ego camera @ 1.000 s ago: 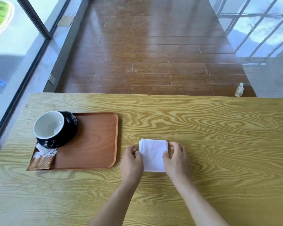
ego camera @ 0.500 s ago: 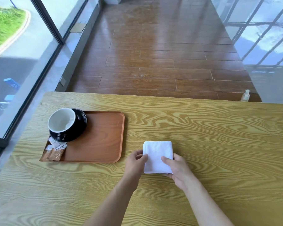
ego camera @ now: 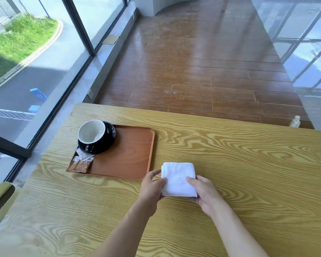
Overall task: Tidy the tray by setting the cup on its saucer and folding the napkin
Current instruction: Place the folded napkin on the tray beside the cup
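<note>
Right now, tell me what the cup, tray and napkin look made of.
Cup: likely glazed ceramic, glossy black outside, white inside. Tray: reddish-brown with faint grain, wood or wood-look laminate, satin. Napkin: soft white cloth or thick paper, matte, folded layers at its edge.

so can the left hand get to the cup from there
Probably yes. The left hand grips the napkin beside the tray; bare tray lies between it and the cup on the saucer. It would have to release the napkin first.
</note>
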